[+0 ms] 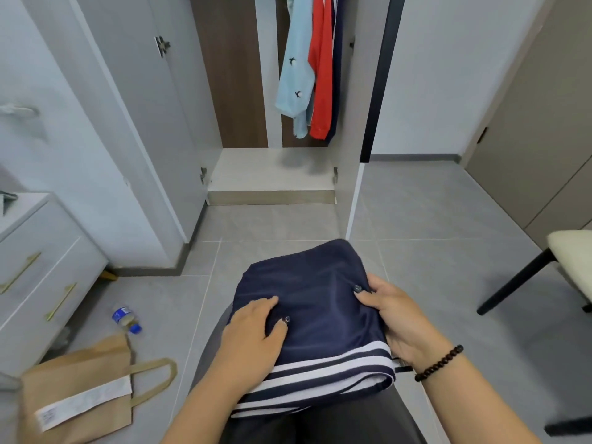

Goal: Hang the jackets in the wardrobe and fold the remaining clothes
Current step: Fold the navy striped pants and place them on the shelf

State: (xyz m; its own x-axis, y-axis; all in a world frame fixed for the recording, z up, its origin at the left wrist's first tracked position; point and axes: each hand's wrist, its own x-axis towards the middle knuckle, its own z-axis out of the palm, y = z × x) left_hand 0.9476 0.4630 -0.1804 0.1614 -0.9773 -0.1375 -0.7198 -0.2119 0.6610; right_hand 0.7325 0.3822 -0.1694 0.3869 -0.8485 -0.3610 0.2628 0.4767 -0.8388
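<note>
Home bedroom: open wardrobe (pixel 272 123), drawer chest (pixel 41 267).

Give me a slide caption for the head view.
Both hands, left and right, fold a navy garment before the open wardrobe.

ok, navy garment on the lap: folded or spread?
Folded. The navy garment is a compact layered bundle, striped hem stacked at the near edge, left hand flat on top.

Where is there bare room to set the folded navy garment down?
Free: the wardrobe floor beneath the hanging jackets, and the floor tiles between wardrobe and chair. Crowded: lower left, where the paper bag and bottle lie beside the drawers.
</note>
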